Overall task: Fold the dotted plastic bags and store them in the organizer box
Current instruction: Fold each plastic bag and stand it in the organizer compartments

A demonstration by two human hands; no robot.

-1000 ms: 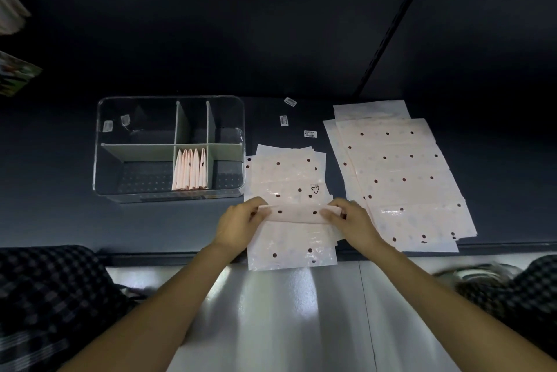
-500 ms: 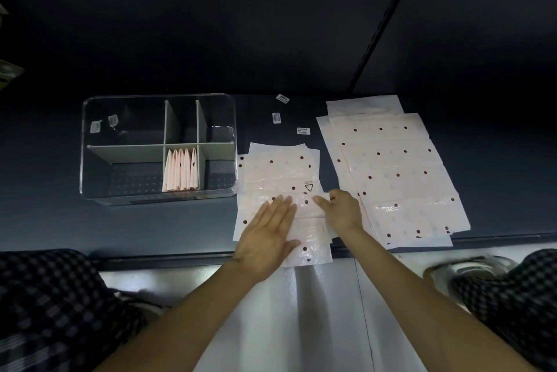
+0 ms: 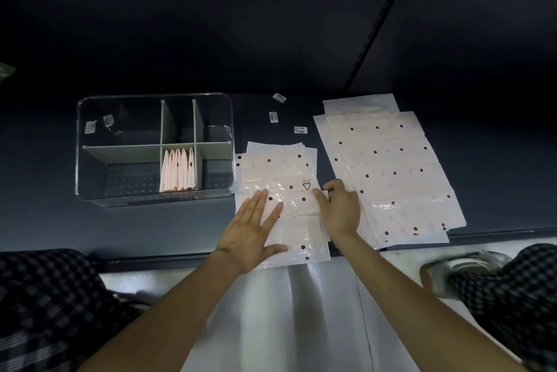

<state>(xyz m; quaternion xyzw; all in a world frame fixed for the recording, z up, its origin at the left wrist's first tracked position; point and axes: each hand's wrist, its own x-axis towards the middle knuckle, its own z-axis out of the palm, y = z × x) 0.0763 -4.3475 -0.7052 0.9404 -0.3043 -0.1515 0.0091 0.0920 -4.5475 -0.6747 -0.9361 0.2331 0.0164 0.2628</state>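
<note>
Top bag [image 3: 280, 191] of the small stack lies on the dark worktop [image 3: 180, 230], just right of the clear organizer box [image 3: 155, 148]. Left hand [image 3: 251, 233] flat on it, fingers straight and spread, pressing the bag's left part down. Right hand [image 3: 340, 212] at the bag's right edge, fingers curled; grip looks to be pinching the edge, though the fingertips are partly hidden.

Folded bags [image 3: 180, 171] stand upright in the box's near middle compartment. A larger spread of unfolded bags [image 3: 388, 172] lies further right of the box, beyond the right hand.

Judgement, step in hand: setting a fold across the top bag.
- Keep the left palm as anchor; slick film will slide on the bags beneath.
- Lift only the top layer at the right edge.
- Align edges before creasing, then sweep flat to push air out.
- Aim for a width matching the stored ones, so it fits that compartment.
</note>
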